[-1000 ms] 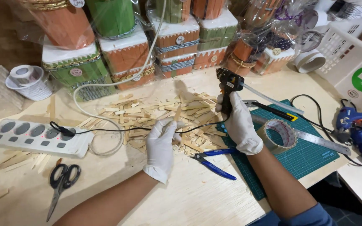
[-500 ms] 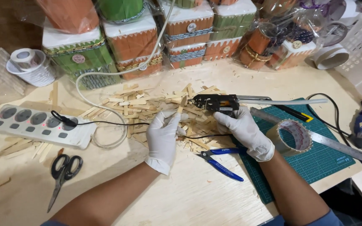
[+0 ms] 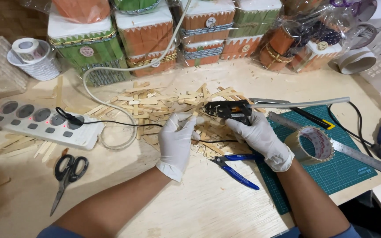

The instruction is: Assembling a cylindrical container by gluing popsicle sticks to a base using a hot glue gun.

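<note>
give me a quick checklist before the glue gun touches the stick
1. Right hand has the black glue gun firmly gripped: ok.
2. Left hand pinches a wooden stick by the nozzle: ok, though the stick is partly hidden.
3. Gun's black cord plugged into the white power strip: ok.
4. Glue stick loaded at the gun's rear: ok.
5. Nozzle hot, glue flowing: cannot tell.
6. Blue pliers out of the hands' way: ok.

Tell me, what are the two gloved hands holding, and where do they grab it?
The right hand holds a black glue gun by its handle. The left hand pinches a small wooden stick near its end, right at the gun's tip.
</note>
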